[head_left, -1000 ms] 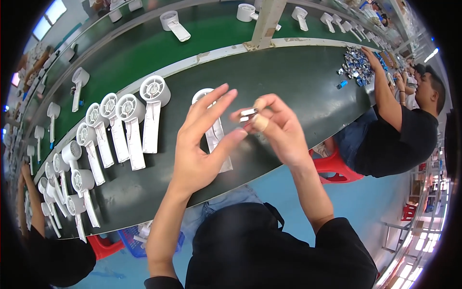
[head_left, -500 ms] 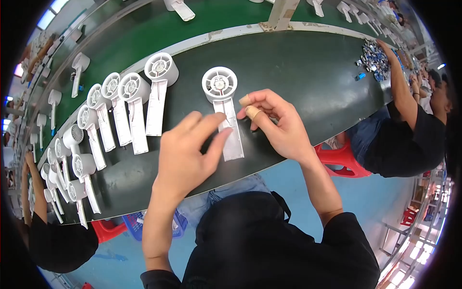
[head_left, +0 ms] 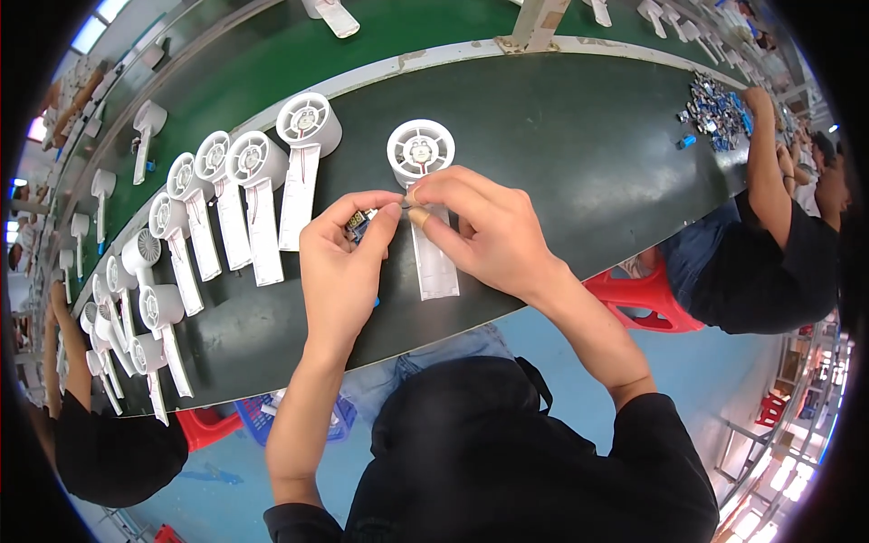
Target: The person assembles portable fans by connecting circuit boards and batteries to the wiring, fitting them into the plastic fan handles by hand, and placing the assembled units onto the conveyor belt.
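Note:
A white handheld fan (head_left: 437, 271) lies in front of me on the dark green tabletop, its round head away from me and its open handle toward me. My left hand (head_left: 337, 267) pinches a small blue circuit board (head_left: 361, 223), partly hidden by the fingers, just left of the handle. My right hand (head_left: 493, 231) hovers over the upper handle with thumb and forefinger pressed together, finger cots on their tips. Both hands' fingertips meet below the fan head. What the right fingertips grip is too small to make out.
Several white fans (head_left: 256, 208) stand in a row along the left of the table (head_left: 561, 136). A heap of small circuit boards (head_left: 720, 113) lies at the far right, near a co-worker's arm (head_left: 765, 149). Beyond the pale rail runs a green conveyor (head_left: 434, 23). A blue basket (head_left: 256, 418) sits below.
My left hand now holds a circuit board, not seen before. Both hands have come together over the fan's upper handle, and the right fingers have closed into a pinch.

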